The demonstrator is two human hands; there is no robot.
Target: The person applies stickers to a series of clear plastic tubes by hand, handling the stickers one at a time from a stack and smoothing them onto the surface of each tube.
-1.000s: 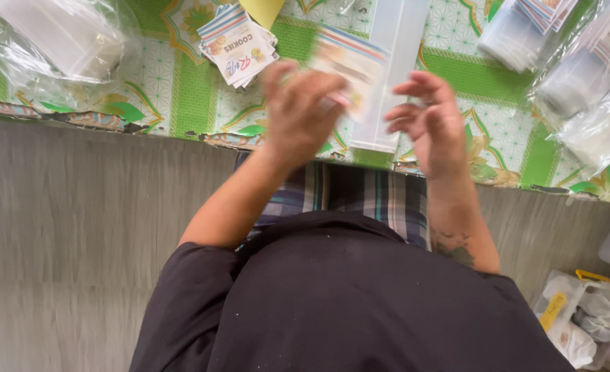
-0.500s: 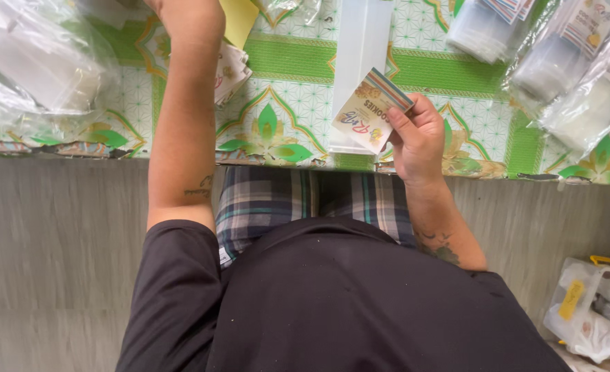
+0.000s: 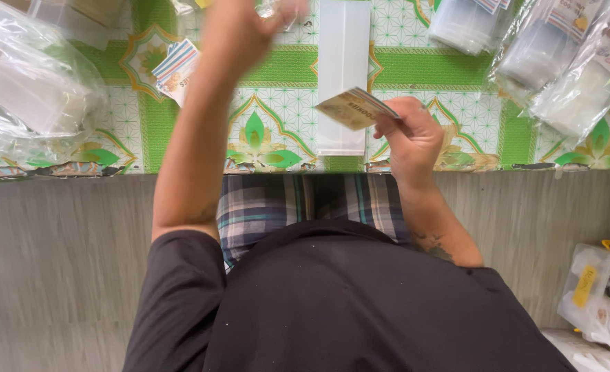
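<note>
My right hand is closed on a small stack of printed cards, held tilted just above the table's front edge. Right behind the cards lies a long, clear rectangular sleeve pack. My left hand is raised over the far part of the table and is motion-blurred; I cannot make out whether it holds anything. Left of that arm, a fanned pile of striped printed cards rests on the green patterned tablecloth.
A large clear bag of white packs fills the left side of the table. More clear bags of sleeves lie at the right. On the wooden floor at the right stands a plastic bag with a yellow label.
My left arm has swung from the far left of the table towards the middle. My right hand has tilted the card stack flatter and stayed in place.
</note>
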